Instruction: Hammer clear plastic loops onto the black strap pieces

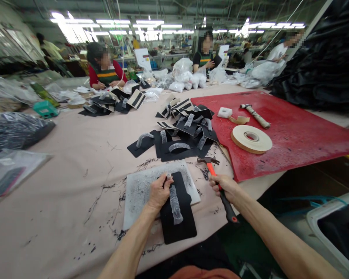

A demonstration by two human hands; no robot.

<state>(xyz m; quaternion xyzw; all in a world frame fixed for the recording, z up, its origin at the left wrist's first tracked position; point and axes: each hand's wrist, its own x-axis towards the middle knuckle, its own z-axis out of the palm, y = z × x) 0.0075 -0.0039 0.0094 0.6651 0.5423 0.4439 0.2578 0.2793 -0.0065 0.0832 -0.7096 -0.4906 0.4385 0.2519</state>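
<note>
My left hand is closed on the upper end of a plastic-wrapped handle, which is fixed to a black panel. That panel lies partly over a worn pale board and partly over the table at its near side. In my right hand is a claw hammer with an orange and black grip. Its head points away from me, beyond the board's right edge. Beyond the board sits a heap of similar black panels with wrapped handles.
A red mat carries a tape roll and a wrapped-handle hammer. Dark scraps litter the pale tablecloth. Another panel pile lies farther off. Co-workers sit across the table; a white-rimmed bin stands at lower right.
</note>
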